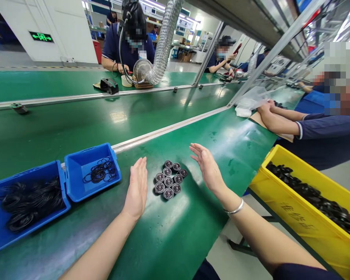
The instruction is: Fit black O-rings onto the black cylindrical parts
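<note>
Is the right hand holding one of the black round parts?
No, the right hand is open, apart from the black round parts.

From my remote station I look over a glossy green worktop [236, 132], edged by an aluminium rail [169, 128] with more green surface beyond it. A slanting aluminium post [275, 52] rises at the right. Far left I can see a white wall [67, 23] with a lit green exit sign [41, 37]. Ceiling strip lights glow at the back, and pale grey floor [221, 254] shows below.
</note>
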`<state>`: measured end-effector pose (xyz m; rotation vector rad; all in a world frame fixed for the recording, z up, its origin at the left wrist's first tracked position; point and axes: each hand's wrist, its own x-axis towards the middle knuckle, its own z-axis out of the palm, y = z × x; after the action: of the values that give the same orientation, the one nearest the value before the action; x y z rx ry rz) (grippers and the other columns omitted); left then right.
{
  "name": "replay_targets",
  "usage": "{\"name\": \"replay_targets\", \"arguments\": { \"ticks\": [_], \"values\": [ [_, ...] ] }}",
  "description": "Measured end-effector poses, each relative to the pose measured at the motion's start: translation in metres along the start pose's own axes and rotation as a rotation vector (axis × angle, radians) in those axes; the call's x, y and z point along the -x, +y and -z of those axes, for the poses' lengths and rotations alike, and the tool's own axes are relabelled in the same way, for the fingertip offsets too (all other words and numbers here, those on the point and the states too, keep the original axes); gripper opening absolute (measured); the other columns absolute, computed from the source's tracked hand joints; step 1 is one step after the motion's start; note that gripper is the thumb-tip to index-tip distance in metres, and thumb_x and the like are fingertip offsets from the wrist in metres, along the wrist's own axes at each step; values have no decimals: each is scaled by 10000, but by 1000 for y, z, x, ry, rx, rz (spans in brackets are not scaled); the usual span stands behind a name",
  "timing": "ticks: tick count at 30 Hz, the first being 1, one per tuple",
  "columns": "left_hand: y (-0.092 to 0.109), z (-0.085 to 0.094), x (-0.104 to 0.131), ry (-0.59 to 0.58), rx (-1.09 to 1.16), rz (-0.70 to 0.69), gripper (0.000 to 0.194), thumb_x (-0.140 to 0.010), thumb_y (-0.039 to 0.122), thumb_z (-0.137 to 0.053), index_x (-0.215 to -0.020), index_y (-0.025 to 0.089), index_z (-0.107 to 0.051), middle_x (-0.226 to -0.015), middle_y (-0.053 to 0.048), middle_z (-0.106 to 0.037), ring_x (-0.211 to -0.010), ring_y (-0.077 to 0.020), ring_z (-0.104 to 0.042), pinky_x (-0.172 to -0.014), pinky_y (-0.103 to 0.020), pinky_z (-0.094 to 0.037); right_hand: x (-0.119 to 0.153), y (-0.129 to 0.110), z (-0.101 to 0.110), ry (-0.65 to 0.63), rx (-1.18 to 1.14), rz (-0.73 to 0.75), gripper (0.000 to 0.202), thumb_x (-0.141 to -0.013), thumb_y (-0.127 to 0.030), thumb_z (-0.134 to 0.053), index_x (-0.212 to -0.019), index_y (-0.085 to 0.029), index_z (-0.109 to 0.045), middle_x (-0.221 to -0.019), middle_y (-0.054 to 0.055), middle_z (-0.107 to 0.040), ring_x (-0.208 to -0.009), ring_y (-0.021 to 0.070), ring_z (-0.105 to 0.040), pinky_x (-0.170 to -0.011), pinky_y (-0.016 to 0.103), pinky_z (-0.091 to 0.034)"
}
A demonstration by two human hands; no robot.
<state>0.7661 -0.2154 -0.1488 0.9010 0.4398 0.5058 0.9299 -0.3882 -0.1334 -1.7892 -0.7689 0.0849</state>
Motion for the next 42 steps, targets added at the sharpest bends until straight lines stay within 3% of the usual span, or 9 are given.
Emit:
{"name": "replay_targets", "arguments": {
  "ticks": [4, 8, 11, 14, 17, 25, 32, 38, 42],
  "values": [
    [2, 3, -4, 34, 37, -9, 668, -988, 636, -275, -1472, 188, -383, -1594, -99, -339, -1486, -161, -279, -1244, -330, -200, -1, -8, -2, 10, 77, -4, 483, -1066, -493, -216, -1462, -253, -356, -1508, 120, -419, -1391, 247, -430, -1110, 484, -447],
    [4, 4, -8, 63, 47, -12, 653, -994, 629, -255, -1449, 187, -409, -1579, -109, -363, -1476, -171, -306, -1240, -342, -222, 16, -32, -11, -207, 424, 166, 597, -997, -571, -433, -1505, -275, -329, -1572, 101, -333, -1475, 318, -263, -1192, 604, -255],
    [5, 4, -10, 72, 50, -16, 646, -992, 632, -254, -1424, 189, -439, -1568, -113, -382, -1470, -180, -319, -1236, -353, -236, 30, -48, -28, -382, 659, 279, 783, -895, -662, -557, -1529, -268, -319, -1608, 122, -250, -1496, 409, -121, -1153, 725, -146],
    [5, 5, -10, 71, 51, -20, 641, -989, 633, -270, -1409, 187, -456, -1555, -119, -401, -1465, -182, -332, -1234, -356, -242, 38, -54, -47, -442, 773, 334, 892, -815, -741, -604, -1521, -249, -367, -1608, 163, -231, -1478, 481, -76, -1089, 799, -114],
    [4, 6, -10, 73, 19, -26, 648, -981, 643, -273, -1401, 193, -474, -1542, -126, -419, -1463, -198, -338, -1231, -373, -250, 39, -50, -61, -445, 802, 362, 850, -816, -745, -602, -1490, -255, -431, -1583, 187, -277, -1449, 521, -120, -1043, 827, -139],
    [5, 7, -11, 87, 49, -8, 600, -986, 611, -332, -1358, 177, -514, -1512, -130, -459, -1451, -197, -362, -1232, -369, -258, 35, -42, -68, -427, 827, 358, 479, -950, -481, -533, -1374, -259, -554, -1459, 141, -473, -1415, 469, -234, -1068, 708, -239],
    [4, 7, -11, 78, 54, 16, 566, -985, 592, -367, -1327, 172, -533, -1477, -134, -498, -1433, -206, -394, -1234, -386, -263, 27, -35, -58, -405, 827, 395, 463, -950, -441, -535, -1365, -237, -550, -1561, 158, -342, -1425, 393, -278, -1086, 630, -257],
    [3, 8, -9, 81, -17, 14, 558, -971, 596, -397, -1319, 188, -551, -1452, -135, -521, -1423, -244, -409, -1231, -444, -267, 13, -25, -47, -389, 855, 413, 462, -971, -462, -505, -1368, -228, -536, -1527, 111, -422, -1374, 365, -358, -1086, 600, -267],
    [5, 7, -8, 109, -14, 37, 533, -967, 578, -426, -1299, 185, -567, -1428, -130, -546, -1409, -252, -428, -1228, -455, -281, -4, -9, -26, -343, 879, 393, 444, -982, -444, -500, -1371, -231, -532, -1514, 91, -448, -1375, 332, -378, -1102, 552, -275]
  ]
}}
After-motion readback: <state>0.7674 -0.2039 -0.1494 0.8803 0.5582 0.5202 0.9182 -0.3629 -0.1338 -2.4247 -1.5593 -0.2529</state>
